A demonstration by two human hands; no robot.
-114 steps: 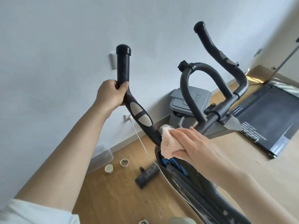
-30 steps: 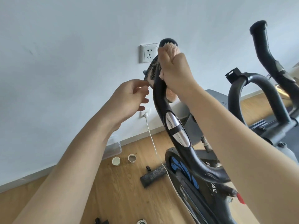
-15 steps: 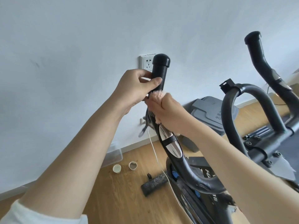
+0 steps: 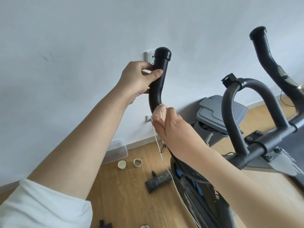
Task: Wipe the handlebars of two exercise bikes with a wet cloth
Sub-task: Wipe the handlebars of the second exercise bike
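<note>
Centre frame: handlebar (image 4: pixel 157 83) has a matt black coating, finely rough, rubber or foam by the look. Its end cap (image 4: pixel 162 53) is smoother, faint sheen. Against it, cloth (image 4: pixel 159 113): pale pink, nubby terry pile.

Right: loop bar (image 4: pixel 230 102) dark grey, semi-gloss, painted-metal look; bolts (image 4: pixel 250 138) dull metal.

Lower left: sleeve (image 4: pixel 41 208) white, soft knit.

Below: floor (image 4: pixel 125 198) wood-grain boards, satin.

Upper left: wall (image 4: pixel 65 30) smooth matt paint.

Mid right: bin (image 4: pixel 218 111) grey smooth plastic.

By the wall: box (image 4: pixel 117 151) clear plastic; cups (image 4: pixel 121 165) paper.

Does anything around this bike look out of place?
Two paper cups stand on the floor near the wall, a dark cylinder lies loose beside them, and a white cable hangs from the wall plug across the bike.
</note>
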